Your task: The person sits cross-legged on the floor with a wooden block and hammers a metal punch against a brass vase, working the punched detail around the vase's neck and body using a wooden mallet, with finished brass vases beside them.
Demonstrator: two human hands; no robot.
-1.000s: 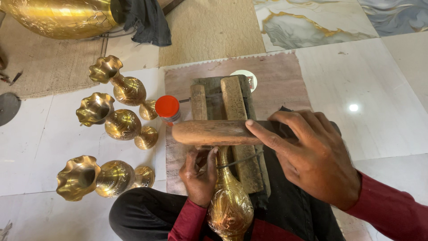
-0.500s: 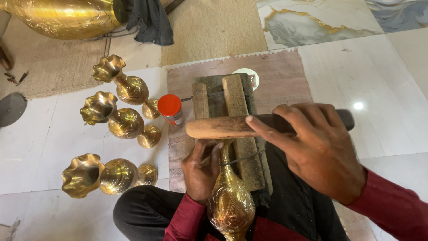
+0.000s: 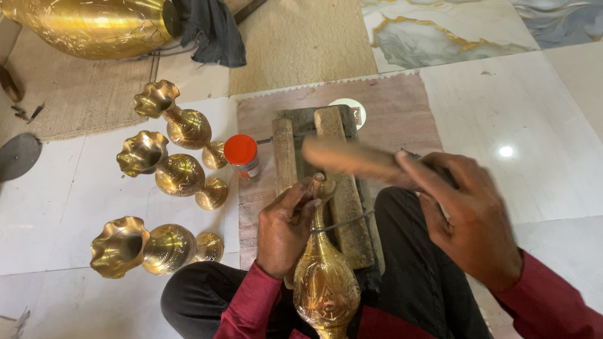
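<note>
Our left hand (image 3: 286, 229) pinches a thin chisel at the neck of the brass vase (image 3: 325, 285) — rigid, heavy-looking, slick metal, best steadied by its neck. Our right hand (image 3: 468, 216) is closed around a wooden mallet (image 3: 352, 160), blurred just above the chisel.

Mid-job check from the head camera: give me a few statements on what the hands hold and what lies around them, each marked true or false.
1. The right hand grips a wooden mallet. True; the mallet is blurred.
2. The left hand is at the narrow neck of an engraved brass vase lying over a wooden block. True.
3. Five brass vases lie on the floor to the person's left. False; three brass vases lie there, on their sides.
4. The small container beside the block has a blue lid. False; its lid is orange-red.
5. A dark cloth lies by a large brass vessel at the top. True.
</note>
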